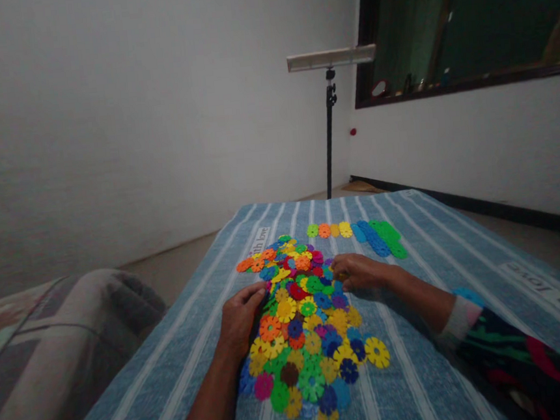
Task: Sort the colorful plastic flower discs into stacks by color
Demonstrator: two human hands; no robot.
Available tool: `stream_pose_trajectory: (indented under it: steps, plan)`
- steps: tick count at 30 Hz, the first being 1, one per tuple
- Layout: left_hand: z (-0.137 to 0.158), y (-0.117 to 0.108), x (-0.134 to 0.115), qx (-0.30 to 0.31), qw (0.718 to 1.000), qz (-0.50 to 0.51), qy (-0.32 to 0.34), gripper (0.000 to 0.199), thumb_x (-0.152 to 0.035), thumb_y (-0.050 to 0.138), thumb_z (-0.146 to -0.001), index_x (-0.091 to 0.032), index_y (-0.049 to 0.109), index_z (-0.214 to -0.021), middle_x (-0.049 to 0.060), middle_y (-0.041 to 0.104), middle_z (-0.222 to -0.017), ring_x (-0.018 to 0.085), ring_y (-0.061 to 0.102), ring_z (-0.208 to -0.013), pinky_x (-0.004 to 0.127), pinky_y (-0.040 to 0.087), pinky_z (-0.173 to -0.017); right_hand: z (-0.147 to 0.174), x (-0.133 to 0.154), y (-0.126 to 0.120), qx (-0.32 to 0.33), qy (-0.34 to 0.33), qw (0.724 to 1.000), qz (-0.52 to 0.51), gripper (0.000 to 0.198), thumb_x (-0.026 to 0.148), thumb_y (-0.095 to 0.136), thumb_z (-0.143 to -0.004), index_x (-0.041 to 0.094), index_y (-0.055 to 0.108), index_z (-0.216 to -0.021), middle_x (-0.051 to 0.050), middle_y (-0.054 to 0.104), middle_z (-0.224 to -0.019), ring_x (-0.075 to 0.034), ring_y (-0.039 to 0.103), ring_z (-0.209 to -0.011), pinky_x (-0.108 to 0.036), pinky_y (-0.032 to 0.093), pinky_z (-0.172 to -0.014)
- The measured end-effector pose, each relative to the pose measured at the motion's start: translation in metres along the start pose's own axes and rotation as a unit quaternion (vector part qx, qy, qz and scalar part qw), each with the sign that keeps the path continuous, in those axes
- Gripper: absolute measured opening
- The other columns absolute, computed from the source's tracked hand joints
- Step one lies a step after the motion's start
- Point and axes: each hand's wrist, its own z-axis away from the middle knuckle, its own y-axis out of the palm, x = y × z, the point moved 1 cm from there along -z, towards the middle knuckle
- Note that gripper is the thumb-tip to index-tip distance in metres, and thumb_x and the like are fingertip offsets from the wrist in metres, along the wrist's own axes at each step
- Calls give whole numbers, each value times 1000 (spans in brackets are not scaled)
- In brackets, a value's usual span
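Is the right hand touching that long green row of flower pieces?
Apart. The head view shows striped cloth between the right hand and the green row.

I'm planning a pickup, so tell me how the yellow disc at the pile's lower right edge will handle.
The yellow disc looks like thin plastic, so probably light and fairly stiff. Lying flat on the cloth, it should slide rather than roll. Its notched rim may catch nearby discs.

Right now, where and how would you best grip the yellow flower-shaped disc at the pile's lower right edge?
Probably pinch the yellow disc by its notched right rim, coming from the right with the right hand. It lies flat, and that rim sits over striped cloth, while its left side faces the crowded pile.
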Motion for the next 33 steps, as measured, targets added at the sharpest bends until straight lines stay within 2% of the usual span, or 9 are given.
stream_pose_trajectory:
  steps: [5, 11, 17, 22, 26, 28, 30, 33]
  plan:
    - [0, 1, 0, -1, 1000, 5, 1, 41, -45, 79, -56, -20, 81, -88, 8, 78, -102, 29, 68, -104, 40, 48, -97, 0, 0, 0, 7, 14, 1000, -18, 13, 15, 77, -71, 17, 77, -84, -8, 66, -104, -22, 62, -97, -29, 43, -81]
    - [2, 2, -3, -9, 1000, 12, -13, 40, -45, 80, -54, -21, 81, -86, 8, 79, -101, 29, 68, -102, 39, 50, -95, -1, 3, 1, -6, -17, 999, -37, 23, 17, 78, -71, 20, 77, -94, -6, 64, -101, -20, 60, -94, -28, 43, -78]
    - [1, 1, -3, -7, 1000, 2, 0, 41, -46, 80, -54, -21, 81, -86, 8, 79, -101, 28, 69, -101, 38, 50, -94, -5, -2, 6, -37, -3, 998, -47, 15, 15, 77, -71, 18, 78, -86, -6, 65, -96, -19, 62, -90, -28, 43, -76]
    - [3, 2, -8, -7, 1000, 18, -18, 38, -42, 81, -53, -20, 80, -84, 8, 79, -97, 28, 70, -95, 36, 54, -86, -6, -8, 12, -79, -3, 984, -157, 7, 16, 74, -72, 17, 78, -78, -4, 67, -86, -17, 63, -80, -27, 45, -73]
    - [4, 2, -10, -9, 1000, 12, -21, 38, -41, 78, -53, -21, 80, -85, 6, 79, -97, 27, 70, -97, 36, 53, -88, -10, -21, 9, -115, -8, 965, -236, 8, 21, 71, -75, 16, 78, -77, -6, 70, -85, -18, 66, -80, -28, 49, -74]
    - [3, 1, -9, -10, 1000, 5, -19, 38, -42, 78, -54, -21, 81, -85, 6, 79, -99, 27, 69, -100, 36, 52, -92, -11, -34, -1, -141, 17, 969, -200, 11, 19, 68, -76, 17, 78, -79, -6, 72, -88, -18, 67, -84, -28, 50, -78]
    - [2, 0, -8, -13, 1000, -2, -13, 37, -42, 78, -55, -21, 81, -85, 7, 79, -102, 27, 69, -102, 37, 51, -95, -9, -53, -15, -176, 81, 975, -113, 15, 15, 63, -78, 18, 78, -80, -6, 74, -91, -18, 67, -88, -27, 50, -83]
    - [2, 0, -7, -13, 1000, 0, -19, 37, -43, 78, -54, -21, 81, -85, 7, 79, -102, 27, 69, -101, 37, 51, -94, -3, -84, -35, -213, 182, 960, -3, 20, 12, 59, -80, 18, 78, -79, -7, 75, -93, -20, 67, -91, -29, 48, -85]
